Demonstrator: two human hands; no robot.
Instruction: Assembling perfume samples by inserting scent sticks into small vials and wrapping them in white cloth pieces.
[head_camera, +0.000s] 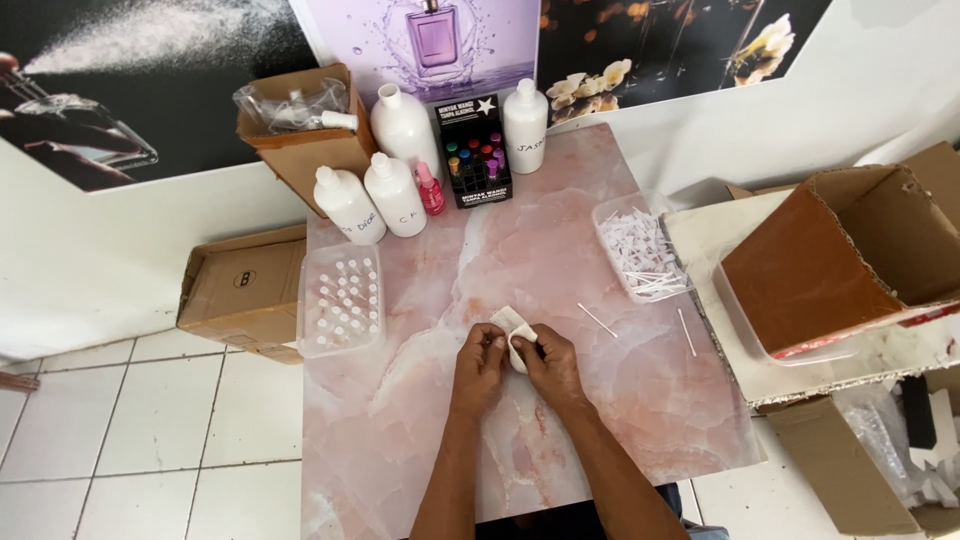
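The hands (515, 360) hide most of a small white piece (513, 325); its kind is unclear.

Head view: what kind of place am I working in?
Likely a small perfume refilling stall: white refill bottles, a tray of small vials, and perfume posters behind the pink marble-pattern table.

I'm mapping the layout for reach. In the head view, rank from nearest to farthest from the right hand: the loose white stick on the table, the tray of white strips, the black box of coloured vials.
From the right hand:
1. Loose white stick, just to its right.
2. Tray of white strips, farther right and back.
3. Black box of coloured vials, at the table's back edge.
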